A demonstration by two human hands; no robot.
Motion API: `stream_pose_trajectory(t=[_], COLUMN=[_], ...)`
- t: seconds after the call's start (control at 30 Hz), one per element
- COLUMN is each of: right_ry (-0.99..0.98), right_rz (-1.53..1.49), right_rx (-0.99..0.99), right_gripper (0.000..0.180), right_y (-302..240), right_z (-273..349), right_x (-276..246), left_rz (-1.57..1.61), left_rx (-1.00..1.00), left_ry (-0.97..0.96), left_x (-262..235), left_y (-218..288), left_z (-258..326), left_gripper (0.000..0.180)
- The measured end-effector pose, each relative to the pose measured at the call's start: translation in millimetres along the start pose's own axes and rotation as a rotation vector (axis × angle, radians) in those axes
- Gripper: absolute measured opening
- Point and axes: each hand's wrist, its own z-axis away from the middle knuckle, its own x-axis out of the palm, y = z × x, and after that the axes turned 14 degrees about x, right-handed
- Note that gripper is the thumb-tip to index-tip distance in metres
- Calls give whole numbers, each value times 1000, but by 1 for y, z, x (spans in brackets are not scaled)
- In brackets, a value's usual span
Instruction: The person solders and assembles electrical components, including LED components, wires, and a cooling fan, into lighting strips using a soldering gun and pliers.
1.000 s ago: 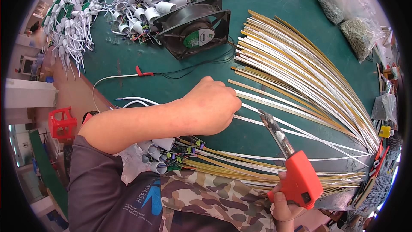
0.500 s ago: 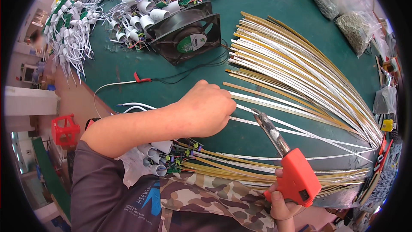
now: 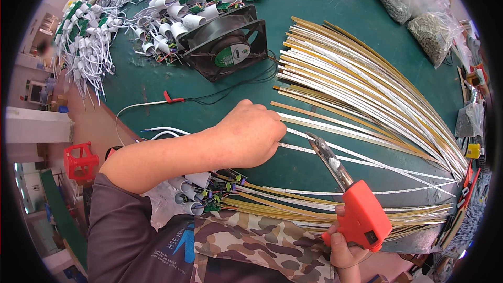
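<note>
My left hand (image 3: pixel 250 133) is closed in a fist over the green table, its fingertips turned down and hidden. Two thin white LED strips (image 3: pixel 340 149) run in under its knuckles; whether the fingers grip them cannot be seen. My right hand (image 3: pixel 343 251), at the lower right, is wrapped round the handle of a red soldering gun (image 3: pixel 364 217). The gun's metal barrel slants up and left, and its tip is close to the strips just right of my left fist. White cables (image 3: pixel 166 130) come out behind my left forearm.
Many white and yellow strips (image 3: pixel 361 84) fan across the right side. Beyond my left hand stands a black fan (image 3: pixel 225 47); circuit boards with white tubes (image 3: pixel 181 13) are heaped behind it. More strips (image 3: pixel 314 207) lie along the near edge. Plastic bags (image 3: pixel 435 34) sit far right.
Almost nothing differs. My left fist and the soldering gun keep their places over the strips, and the view has shifted very slightly.
</note>
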Motion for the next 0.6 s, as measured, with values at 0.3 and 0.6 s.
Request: stream_pose_trajectory(t=[0.3, 0.6], right_ry=[11, -12], right_rz=[-27, 13], right_rx=[24, -20], right_gripper=[59, 60], right_y=[-4, -2], right_z=[-1, -2], right_x=[3, -1], left_rz=[-2, -10], left_rx=[-9, -10], left_ry=[-20, -28], left_x=[-1, -2], left_y=[1, 1], left_z=[0, -1], left_gripper=[11, 12])
